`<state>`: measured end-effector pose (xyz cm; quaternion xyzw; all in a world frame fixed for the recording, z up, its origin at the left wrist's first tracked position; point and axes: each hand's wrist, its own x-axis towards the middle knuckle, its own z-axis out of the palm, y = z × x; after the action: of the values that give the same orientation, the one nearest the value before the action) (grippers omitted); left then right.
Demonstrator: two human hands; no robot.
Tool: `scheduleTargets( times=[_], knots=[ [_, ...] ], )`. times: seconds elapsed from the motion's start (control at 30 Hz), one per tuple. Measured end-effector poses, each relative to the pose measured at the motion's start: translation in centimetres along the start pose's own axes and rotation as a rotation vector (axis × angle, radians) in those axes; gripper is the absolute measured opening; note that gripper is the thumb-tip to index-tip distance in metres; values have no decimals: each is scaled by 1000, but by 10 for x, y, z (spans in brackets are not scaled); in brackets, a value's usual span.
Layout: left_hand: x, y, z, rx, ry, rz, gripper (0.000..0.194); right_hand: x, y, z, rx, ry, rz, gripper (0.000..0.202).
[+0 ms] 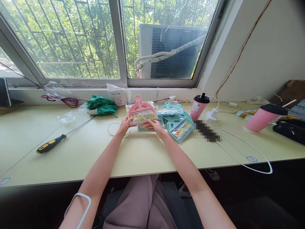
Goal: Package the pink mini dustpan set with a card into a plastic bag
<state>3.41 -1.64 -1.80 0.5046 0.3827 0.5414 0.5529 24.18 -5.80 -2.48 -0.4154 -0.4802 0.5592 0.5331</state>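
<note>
A pink dustpan and brush set (142,111) in clear wrapping is held up at its two lower corners. My left hand (125,125) grips its left side and my right hand (156,126) its lower right edge. The pan's handle points away from me, and a printed label crosses the brush bristles. Just right of it lie teal dustpan and brush sets (181,127) in the same clear wrapping, overlapping one another. Part of another wrapped set shows beneath the pink one, mostly hidden by it and my right hand.
Left on the table (85,159) lies a long screwdriver (52,143), near a green plastic bundle (102,105) and coiled wires (69,101). Pink cups (199,107) with black lids, a white charger (212,114) and its looping cable stand or lie to the right. A window rises behind.
</note>
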Motion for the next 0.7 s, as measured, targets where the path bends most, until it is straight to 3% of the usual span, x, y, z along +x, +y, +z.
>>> scheduleTargets(
  times=[0.1, 0.23, 0.47, 0.6, 0.7],
  knots=[
    [1, 1, 6, -58, -40, -27, 52, 0, -2, 3, 48, 107, -83, 30],
    [3, 2, 8, -81, -38, -64, 67, 2, -15, -10, 94, 273, -192, 32],
    [5, -3, -16, 168, 116, -54, 37, 6, -27, -57, 151, 739, -286, 35],
    [8, -7, -22, 160, 171, -66, 28, 5, -25, -77, 28, 767, -199, 49],
    [10, -9, -22, 158, 181, -52, 27, 5, -26, -78, -90, 777, -141, 59]
  ],
)
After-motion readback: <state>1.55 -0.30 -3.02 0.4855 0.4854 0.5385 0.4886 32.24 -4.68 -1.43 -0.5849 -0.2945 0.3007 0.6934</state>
